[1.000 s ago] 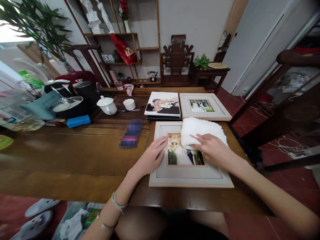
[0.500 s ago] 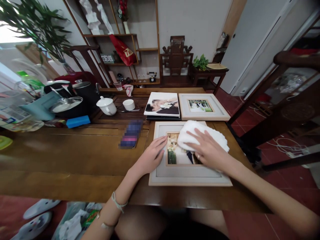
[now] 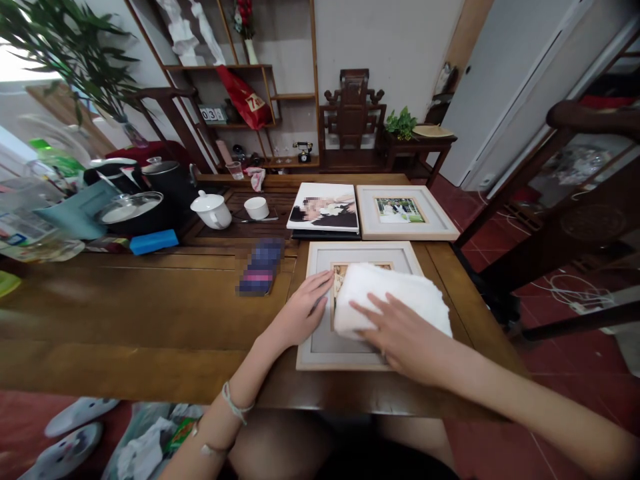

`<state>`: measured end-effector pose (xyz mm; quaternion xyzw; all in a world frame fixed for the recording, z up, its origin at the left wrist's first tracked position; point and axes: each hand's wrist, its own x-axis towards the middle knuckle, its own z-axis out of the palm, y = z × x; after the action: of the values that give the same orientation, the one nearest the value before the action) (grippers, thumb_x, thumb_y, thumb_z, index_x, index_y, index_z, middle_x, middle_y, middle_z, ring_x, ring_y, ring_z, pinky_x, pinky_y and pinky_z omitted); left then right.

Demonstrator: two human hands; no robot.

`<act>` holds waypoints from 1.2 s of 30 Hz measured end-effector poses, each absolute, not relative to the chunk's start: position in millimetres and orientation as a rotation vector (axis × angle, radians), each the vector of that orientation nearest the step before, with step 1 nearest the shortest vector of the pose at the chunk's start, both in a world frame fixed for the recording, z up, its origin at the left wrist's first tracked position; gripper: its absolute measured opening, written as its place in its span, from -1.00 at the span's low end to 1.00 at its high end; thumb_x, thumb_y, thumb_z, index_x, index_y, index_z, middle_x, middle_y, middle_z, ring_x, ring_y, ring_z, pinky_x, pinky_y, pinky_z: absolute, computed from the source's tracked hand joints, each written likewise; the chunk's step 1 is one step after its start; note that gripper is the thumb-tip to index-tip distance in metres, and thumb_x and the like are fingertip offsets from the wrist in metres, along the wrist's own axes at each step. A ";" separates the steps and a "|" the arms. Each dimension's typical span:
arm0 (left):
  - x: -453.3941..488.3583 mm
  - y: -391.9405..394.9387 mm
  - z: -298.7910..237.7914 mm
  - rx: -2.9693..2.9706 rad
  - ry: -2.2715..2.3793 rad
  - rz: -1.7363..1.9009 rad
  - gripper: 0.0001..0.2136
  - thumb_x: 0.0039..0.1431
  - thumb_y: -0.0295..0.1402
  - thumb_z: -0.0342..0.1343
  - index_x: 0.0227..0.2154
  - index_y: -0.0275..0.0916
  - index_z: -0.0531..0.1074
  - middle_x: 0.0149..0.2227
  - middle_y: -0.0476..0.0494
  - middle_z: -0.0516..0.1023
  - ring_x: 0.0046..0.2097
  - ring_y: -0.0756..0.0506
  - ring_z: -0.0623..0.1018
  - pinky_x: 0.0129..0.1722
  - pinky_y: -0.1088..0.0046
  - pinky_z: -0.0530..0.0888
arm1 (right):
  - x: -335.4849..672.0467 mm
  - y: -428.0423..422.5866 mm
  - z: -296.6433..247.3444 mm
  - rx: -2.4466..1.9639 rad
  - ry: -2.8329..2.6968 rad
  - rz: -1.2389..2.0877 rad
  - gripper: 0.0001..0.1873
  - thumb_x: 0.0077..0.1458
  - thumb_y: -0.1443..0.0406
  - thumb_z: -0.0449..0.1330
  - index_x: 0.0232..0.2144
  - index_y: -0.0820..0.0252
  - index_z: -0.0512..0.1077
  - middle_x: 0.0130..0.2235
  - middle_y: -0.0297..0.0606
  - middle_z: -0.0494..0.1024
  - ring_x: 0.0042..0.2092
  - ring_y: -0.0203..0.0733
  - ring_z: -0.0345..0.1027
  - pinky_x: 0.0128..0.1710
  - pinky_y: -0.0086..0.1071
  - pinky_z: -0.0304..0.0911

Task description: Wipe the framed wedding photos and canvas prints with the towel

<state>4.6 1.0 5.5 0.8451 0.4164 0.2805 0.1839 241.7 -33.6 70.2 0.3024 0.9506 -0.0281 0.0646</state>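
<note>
A light wooden picture frame (image 3: 320,257) with a grey mat lies flat on the dark wooden table (image 3: 150,313) in front of me. My left hand (image 3: 303,313) rests open and flat on the frame's left side, steadying it. My right hand (image 3: 400,333) presses with spread fingers on a folded white cloth (image 3: 395,297) that covers most of the photo in the frame. Only a sliver of the photo shows at the cloth's upper left edge.
Behind the frame lie a canvas photo print (image 3: 325,208) and a second framed photo (image 3: 403,212). A tea tray with a white teapot (image 3: 213,210) and cup (image 3: 257,208), pots, a blue sponge (image 3: 150,241) and clutter sit at the left. A carved chair (image 3: 590,200) stands at the right.
My right hand has slid the white cloth from the frame's upper right down and left across the photo, now covering it. My left hand has stayed on the frame's left edge.
</note>
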 end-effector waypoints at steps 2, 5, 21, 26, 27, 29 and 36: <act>4.8 1.0 5.9 2.382 1.174 0.792 -0.58 0.33 -0.43 -0.17 0.23 -0.25 0.20 0.27 -0.26 0.24 0.30 -0.17 0.21 0.29 0.06 0.20 | 244.8 -51.6 78.4 0.825 2.881 -0.194 -0.45 -0.03 0.48 0.14 0.05 0.15 0.43 0.31 -0.10 0.12 0.25 0.29 0.05 0.14 0.14 0.12; 4.7 1.0 5.1 2.380 1.180 0.806 -0.59 0.34 -0.42 -0.17 0.22 -0.27 0.21 0.26 -0.26 0.25 0.30 -0.17 0.21 0.29 0.06 0.19 | 249.4 -53.7 82.6 0.959 2.873 -0.229 -0.44 -0.02 0.51 0.08 0.04 0.07 0.43 0.28 -0.18 0.22 0.22 0.16 0.15 0.12 0.03 0.20; -1.0 5.6 -1.8 2.335 1.090 0.875 -0.56 0.30 -0.47 -0.19 0.22 -0.20 0.21 0.26 -0.21 0.26 0.29 -0.17 0.24 0.28 0.06 0.22 | 189.9 -104.7 59.1 0.852 3.182 0.027 -0.74 0.19 0.35 0.06 -0.21 0.18 0.55 0.19 0.03 0.32 0.14 0.33 0.24 0.00 0.11 0.29; 4.8 2.9 0.3 2.329 1.196 0.845 -0.58 0.30 -0.47 -0.19 0.19 -0.28 0.26 0.24 -0.26 0.29 0.28 -0.17 0.25 0.29 0.07 0.20 | 223.0 -80.6 64.8 1.105 2.968 -0.058 -0.51 -0.03 0.44 0.18 0.00 0.10 0.47 0.23 -0.10 0.30 0.17 0.26 0.22 0.05 0.07 0.28; 5.5 2.6 0.4 2.336 1.197 0.845 -0.58 0.30 -0.47 -0.19 0.19 -0.28 0.26 0.24 -0.27 0.29 0.28 -0.17 0.25 0.29 0.07 0.20 | 233.5 -74.7 67.2 1.169 2.915 -0.040 -0.46 -0.08 0.49 0.16 0.00 0.09 0.47 0.21 -0.13 0.32 0.16 0.24 0.24 0.04 0.06 0.30; 6.1 2.4 0.4 2.343 1.191 0.854 -0.59 0.31 -0.46 -0.19 0.19 -0.27 0.26 0.24 -0.26 0.29 0.28 -0.17 0.26 0.28 0.06 0.21 | 256.5 -65.0 71.8 1.284 2.838 0.031 -0.44 -0.14 0.56 0.11 -0.08 0.10 0.52 0.16 -0.16 0.39 0.13 0.18 0.29 0.01 0.03 0.32; 4.7 2.1 -1.0 2.341 1.195 0.847 -0.58 0.30 -0.47 -0.19 0.20 -0.29 0.25 0.25 -0.27 0.28 0.29 -0.17 0.24 0.30 0.06 0.19 | 287.0 -67.4 71.7 1.298 2.873 0.137 -0.54 -0.18 0.56 0.07 -0.25 0.14 0.57 0.11 -0.16 0.45 0.08 0.17 0.35 -0.03 0.05 0.34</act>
<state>4.7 2.1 -1.0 0.8325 0.4249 0.3011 0.1890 287.0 -67.4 71.7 0.4112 0.9105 0.0434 -0.0069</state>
